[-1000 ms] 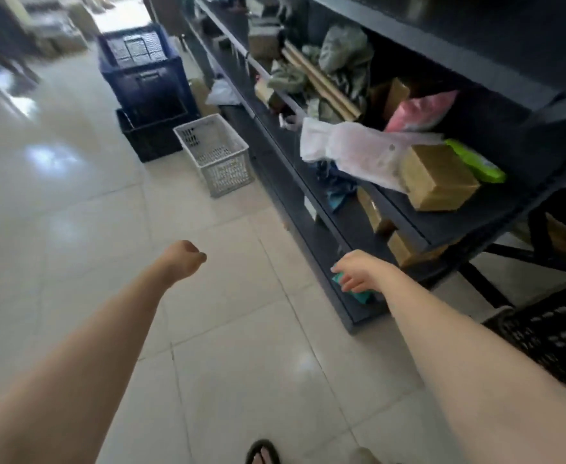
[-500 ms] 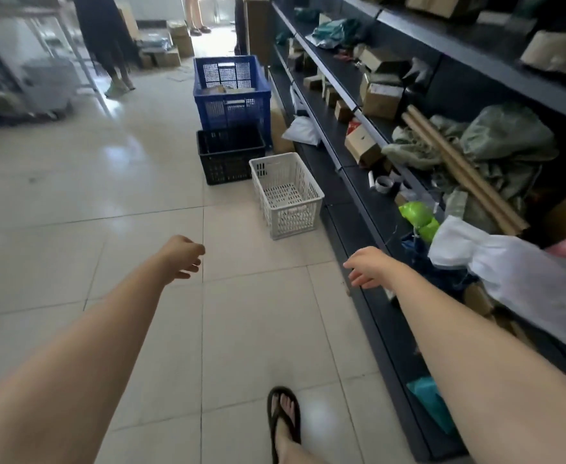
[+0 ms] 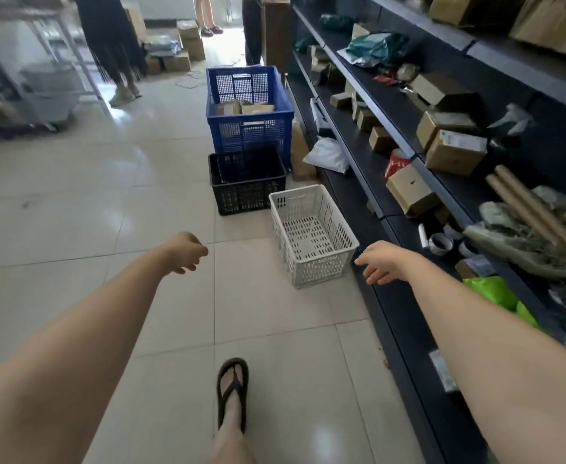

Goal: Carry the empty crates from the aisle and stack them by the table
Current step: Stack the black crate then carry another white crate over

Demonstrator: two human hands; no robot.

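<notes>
An empty white crate (image 3: 311, 234) stands on the tiled aisle floor beside the shelving. Behind it sits an empty black crate (image 3: 246, 180), and further back a taller blue crate (image 3: 249, 108) holding cardboard boxes. My left hand (image 3: 186, 251) reaches forward left of the white crate, fingers loosely curled, holding nothing. My right hand (image 3: 380, 261) hovers just right of the white crate's near corner, fingers spread and pointing down, not touching it.
Dark shelving (image 3: 405, 202) full of boxes, bags and tubes runs along the right. Two people (image 3: 114, 45) stand at the aisle's far end near stacked cartons (image 3: 181, 51). A metal rack (image 3: 40, 78) stands at the left. My sandalled foot (image 3: 232, 390) steps forward.
I have walked up the aisle; the crates are much closer and larger in view. Both hands stay outstretched and have come level with the white crate.
</notes>
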